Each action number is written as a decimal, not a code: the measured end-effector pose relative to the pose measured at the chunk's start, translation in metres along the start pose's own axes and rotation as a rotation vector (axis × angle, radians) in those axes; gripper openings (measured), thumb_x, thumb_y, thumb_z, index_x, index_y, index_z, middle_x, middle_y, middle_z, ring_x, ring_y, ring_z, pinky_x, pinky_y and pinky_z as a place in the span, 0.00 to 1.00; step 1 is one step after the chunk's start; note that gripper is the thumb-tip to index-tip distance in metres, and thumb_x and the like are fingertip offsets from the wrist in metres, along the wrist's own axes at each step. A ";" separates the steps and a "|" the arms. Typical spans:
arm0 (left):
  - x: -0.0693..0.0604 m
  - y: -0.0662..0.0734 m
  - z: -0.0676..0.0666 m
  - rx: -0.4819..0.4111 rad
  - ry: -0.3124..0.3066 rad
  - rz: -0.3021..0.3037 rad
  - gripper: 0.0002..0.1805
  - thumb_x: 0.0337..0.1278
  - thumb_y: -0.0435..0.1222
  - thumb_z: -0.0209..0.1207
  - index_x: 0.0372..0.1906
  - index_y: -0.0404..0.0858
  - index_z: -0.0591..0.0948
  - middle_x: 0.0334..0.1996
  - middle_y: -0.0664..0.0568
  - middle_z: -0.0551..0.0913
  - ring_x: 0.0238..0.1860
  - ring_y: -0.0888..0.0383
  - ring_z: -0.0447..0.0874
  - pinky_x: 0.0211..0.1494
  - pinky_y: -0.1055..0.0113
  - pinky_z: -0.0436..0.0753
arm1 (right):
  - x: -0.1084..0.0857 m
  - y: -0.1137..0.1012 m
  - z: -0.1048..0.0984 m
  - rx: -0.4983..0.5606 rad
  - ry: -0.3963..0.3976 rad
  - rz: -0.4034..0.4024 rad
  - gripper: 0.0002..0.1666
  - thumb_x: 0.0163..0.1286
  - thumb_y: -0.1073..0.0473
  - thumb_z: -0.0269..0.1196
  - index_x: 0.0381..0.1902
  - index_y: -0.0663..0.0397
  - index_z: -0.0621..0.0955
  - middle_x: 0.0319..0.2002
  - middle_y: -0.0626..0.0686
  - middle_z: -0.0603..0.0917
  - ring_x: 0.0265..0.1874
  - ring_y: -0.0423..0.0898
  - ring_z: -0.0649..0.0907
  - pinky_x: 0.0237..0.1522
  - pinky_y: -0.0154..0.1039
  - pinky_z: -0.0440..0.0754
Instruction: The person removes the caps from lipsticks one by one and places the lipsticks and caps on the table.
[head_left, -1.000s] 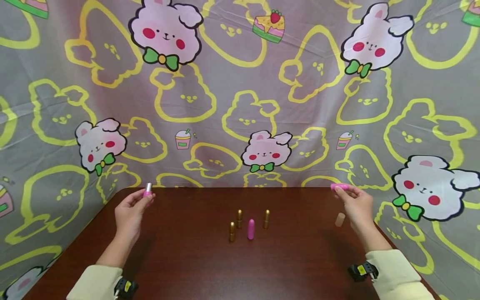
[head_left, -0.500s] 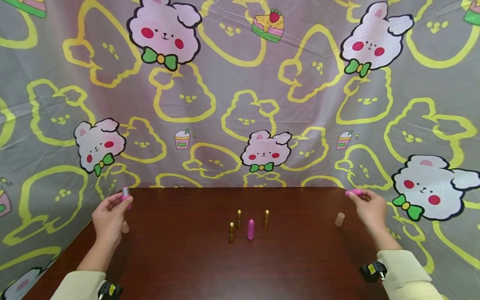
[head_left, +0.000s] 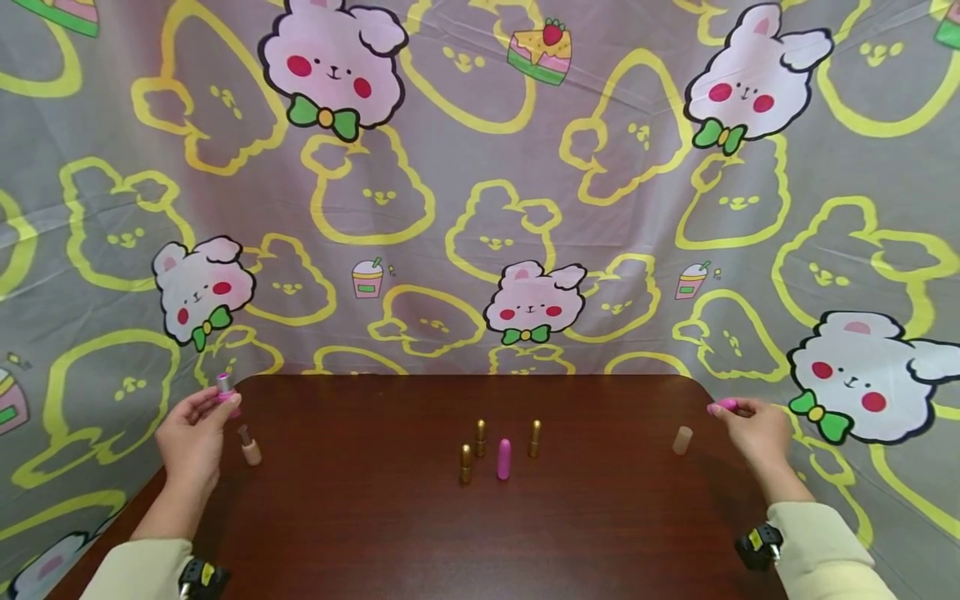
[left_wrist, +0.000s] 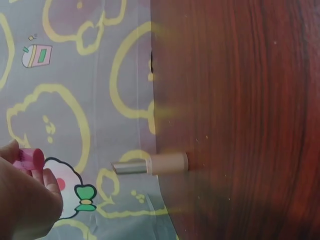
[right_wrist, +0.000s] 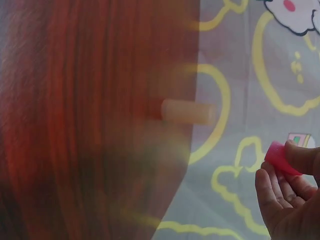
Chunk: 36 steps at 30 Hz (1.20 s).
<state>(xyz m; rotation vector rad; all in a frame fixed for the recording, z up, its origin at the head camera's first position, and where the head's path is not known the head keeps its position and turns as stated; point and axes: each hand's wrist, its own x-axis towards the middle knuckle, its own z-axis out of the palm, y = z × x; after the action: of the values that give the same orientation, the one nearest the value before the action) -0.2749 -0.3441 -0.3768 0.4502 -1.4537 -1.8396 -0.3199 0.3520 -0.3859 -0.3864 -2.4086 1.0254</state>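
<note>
At the table's left side, my left hand (head_left: 191, 437) pinches a pink lipstick base (head_left: 228, 402) with a silver tube, held upright above the table. Beside it stands an open beige lipstick (head_left: 251, 451), also seen upright in the left wrist view (left_wrist: 169, 164). On the right, my right hand (head_left: 759, 435) pinches a pink cap (head_left: 723, 406); in the right wrist view the cap (right_wrist: 281, 158) sits between thumb and fingers. A beige cap (head_left: 682, 440) stands on the table just left of that hand.
Mid-table stand a closed pink lipstick (head_left: 504, 460) and three gold tubes (head_left: 466, 463), (head_left: 481, 438), (head_left: 535, 438). The dark wooden table (head_left: 375, 533) ends at a patterned cloth (head_left: 450, 167) behind it.
Both hands have moved outward and slightly down, the left with the pink base, the right with the pink cap. The beige lipstick on the left has come into view.
</note>
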 end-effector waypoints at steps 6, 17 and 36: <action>0.007 -0.003 -0.012 0.092 0.015 -0.040 0.18 0.49 0.34 0.71 0.48 0.39 0.83 0.29 0.63 0.80 0.26 0.72 0.80 0.32 0.84 0.76 | 0.004 0.018 0.001 -0.035 -0.033 -0.002 0.20 0.63 0.57 0.69 0.38 0.75 0.82 0.31 0.65 0.84 0.31 0.56 0.78 0.24 0.39 0.71; 0.020 -0.012 -0.034 0.353 0.013 -0.075 0.19 0.56 0.38 0.67 0.52 0.35 0.80 0.26 0.69 0.75 0.23 0.76 0.77 0.29 0.85 0.72 | 0.009 0.034 0.002 -0.142 -0.131 0.003 0.20 0.63 0.57 0.68 0.36 0.75 0.81 0.34 0.70 0.82 0.33 0.63 0.75 0.29 0.49 0.72; 0.049 -0.047 -0.063 0.595 -0.050 -0.037 0.19 0.56 0.36 0.67 0.48 0.27 0.80 0.27 0.50 0.85 0.18 0.74 0.77 0.21 0.74 0.78 | 0.011 0.043 0.014 -0.204 -0.230 -0.053 0.13 0.59 0.59 0.68 0.27 0.67 0.82 0.24 0.57 0.81 0.29 0.58 0.76 0.26 0.44 0.71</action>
<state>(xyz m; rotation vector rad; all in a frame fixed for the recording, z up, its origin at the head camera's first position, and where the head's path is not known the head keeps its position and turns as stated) -0.2809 -0.4179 -0.4318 0.7221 -2.0361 -1.4248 -0.3334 0.3774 -0.4220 -0.2855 -2.7259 0.8427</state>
